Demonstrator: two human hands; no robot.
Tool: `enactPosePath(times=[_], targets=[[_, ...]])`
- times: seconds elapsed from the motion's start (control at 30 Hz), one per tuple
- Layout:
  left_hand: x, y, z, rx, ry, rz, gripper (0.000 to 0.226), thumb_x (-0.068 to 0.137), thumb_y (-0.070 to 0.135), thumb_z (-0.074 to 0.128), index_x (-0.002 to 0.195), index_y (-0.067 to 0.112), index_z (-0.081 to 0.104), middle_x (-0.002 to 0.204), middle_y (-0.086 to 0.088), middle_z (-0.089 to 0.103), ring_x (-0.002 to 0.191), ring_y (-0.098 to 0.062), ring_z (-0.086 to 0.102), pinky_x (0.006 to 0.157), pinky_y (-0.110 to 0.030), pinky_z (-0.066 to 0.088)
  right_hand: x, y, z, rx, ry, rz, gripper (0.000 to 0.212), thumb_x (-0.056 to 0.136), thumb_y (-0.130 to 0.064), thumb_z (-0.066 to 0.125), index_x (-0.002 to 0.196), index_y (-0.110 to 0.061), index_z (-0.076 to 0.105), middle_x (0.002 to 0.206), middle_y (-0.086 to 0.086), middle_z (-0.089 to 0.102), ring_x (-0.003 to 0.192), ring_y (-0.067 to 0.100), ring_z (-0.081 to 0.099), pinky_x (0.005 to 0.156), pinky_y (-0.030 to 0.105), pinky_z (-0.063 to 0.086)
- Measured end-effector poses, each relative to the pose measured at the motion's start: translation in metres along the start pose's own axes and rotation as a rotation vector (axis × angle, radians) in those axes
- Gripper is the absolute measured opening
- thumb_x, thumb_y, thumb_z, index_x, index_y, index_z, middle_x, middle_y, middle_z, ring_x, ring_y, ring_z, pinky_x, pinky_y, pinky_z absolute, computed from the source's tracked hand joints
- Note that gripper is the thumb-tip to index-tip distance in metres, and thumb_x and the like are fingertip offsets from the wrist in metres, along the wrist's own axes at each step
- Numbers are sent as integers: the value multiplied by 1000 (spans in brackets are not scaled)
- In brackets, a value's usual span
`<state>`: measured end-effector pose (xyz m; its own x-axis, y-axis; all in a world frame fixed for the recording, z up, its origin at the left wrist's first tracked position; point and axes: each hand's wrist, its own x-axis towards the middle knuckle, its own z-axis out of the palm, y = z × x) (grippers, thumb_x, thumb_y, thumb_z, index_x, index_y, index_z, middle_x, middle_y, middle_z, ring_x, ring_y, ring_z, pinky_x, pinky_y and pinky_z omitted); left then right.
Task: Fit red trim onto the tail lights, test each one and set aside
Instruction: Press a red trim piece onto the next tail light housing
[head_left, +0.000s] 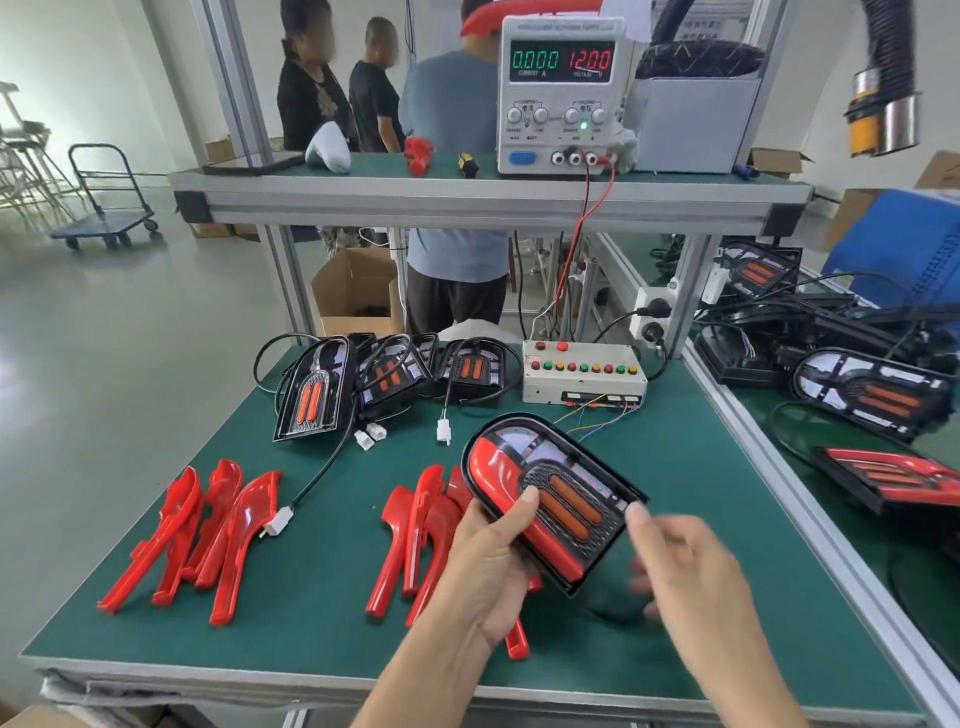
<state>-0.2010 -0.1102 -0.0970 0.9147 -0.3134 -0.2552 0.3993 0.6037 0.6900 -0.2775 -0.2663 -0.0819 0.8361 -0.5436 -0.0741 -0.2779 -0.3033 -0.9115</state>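
Above the green mat of the workbench (322, 613), a tail light (553, 501) is held up, gripped along its left edge by the left hand (491, 566), thumb pressed on the glossy red trim (498, 467). The housing is black, rounded at the far end, squared at the near one; its long axis runs from near-right to far-left. Two orange oblong lenses sit in a dark meshed panel. The right hand (680, 566) is blurred beside the lower right corner, fingers loosely curled, gripping nothing. Loose red trim pieces (192, 535) lie in a pile at left.
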Motion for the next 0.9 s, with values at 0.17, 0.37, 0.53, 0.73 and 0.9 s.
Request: enactPosePath(times=[0.17,0.37,0.53,0.73,0.9], targets=[[-7,-11,7,-34,-2,14,56,87,10,68,137,-6,48,129,-32,63,117,-46,63,103,-57,51,-24,8,39,412,-342,235,57,73,-51,69,109,-7,64,80,19,76,66,31,73,46,32,51],[-18,-18,5,107,-81,13,42,91,15,70,129,8,53,116,-25,71,87,-36,71,64,-41,60,-26,17,55,646,-268,255,19,96,-20,66,109,-6,69,76,23,71,56,26,66,40,25,46],[-25,-19,5,168,-78,65,42,88,16,76,126,12,58,106,-23,68,69,-26,61,44,-25,44,-28,22,61,764,-244,245,21,96,-18,62,110,-3,67,67,18,62,48,22,55,39,24,40],[-23,-7,0,161,-139,72,54,88,36,77,132,9,60,124,-20,70,103,-33,67,83,-42,57,-30,27,63,825,-222,196,42,75,-25,67,107,2,63,64,23,55,43,23,47,37,25,35],[-12,10,-5,158,39,126,59,91,47,64,130,2,62,126,-23,68,110,-34,64,99,-53,49,-30,34,58,778,-261,139,44,76,-26,68,108,3,62,67,25,57,46,25,48,38,28,35]])
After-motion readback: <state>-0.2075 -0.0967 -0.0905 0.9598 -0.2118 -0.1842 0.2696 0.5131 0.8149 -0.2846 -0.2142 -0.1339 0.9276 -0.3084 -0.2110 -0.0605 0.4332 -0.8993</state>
